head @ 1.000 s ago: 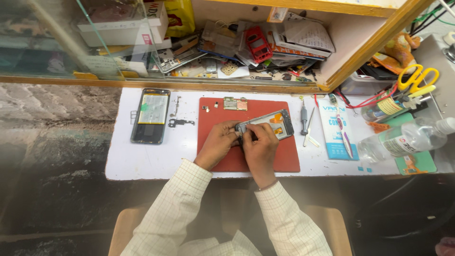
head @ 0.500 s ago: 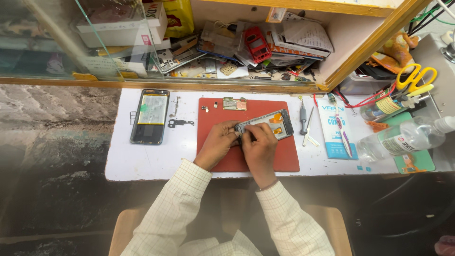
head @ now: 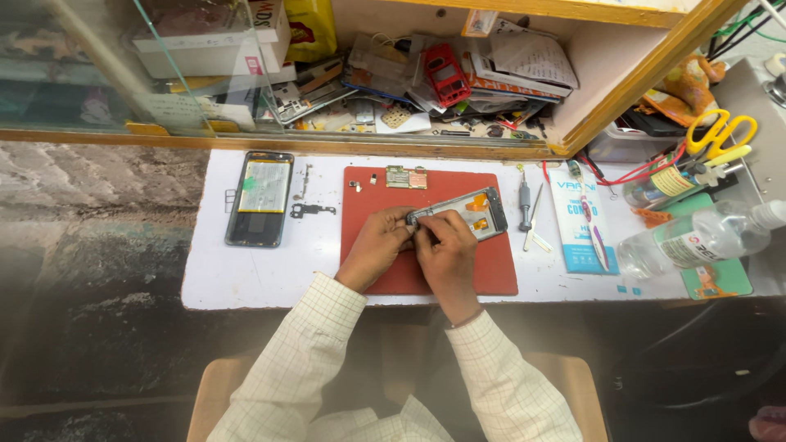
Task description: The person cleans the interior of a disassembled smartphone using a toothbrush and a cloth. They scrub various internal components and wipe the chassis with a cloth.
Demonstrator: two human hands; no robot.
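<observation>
An opened phone body (head: 467, 212) with an orange part inside lies on a red work mat (head: 491, 274). My left hand (head: 375, 248) grips its near left end. My right hand (head: 444, 245) pinches the same end from the right, fingertips on the frame; whether it holds a small tool is hidden. A small circuit board (head: 407, 177) and tiny parts lie at the mat's far edge. Both sleeves are cream with a fine check.
A second phone (head: 260, 197) lies open, back up, on the white table (head: 213, 278) at left, with metal brackets (head: 311, 209) beside it. Right of the mat: a screwdriver (head: 524, 197), tweezers (head: 534, 229), a blue packet (head: 580, 225), a clear bottle (head: 696, 237), yellow scissors (head: 720, 135). A cluttered shelf (head: 409, 90) behind.
Both hands stay on the phone's left end with only slight finger movement. The phone has not shifted on the mat.
</observation>
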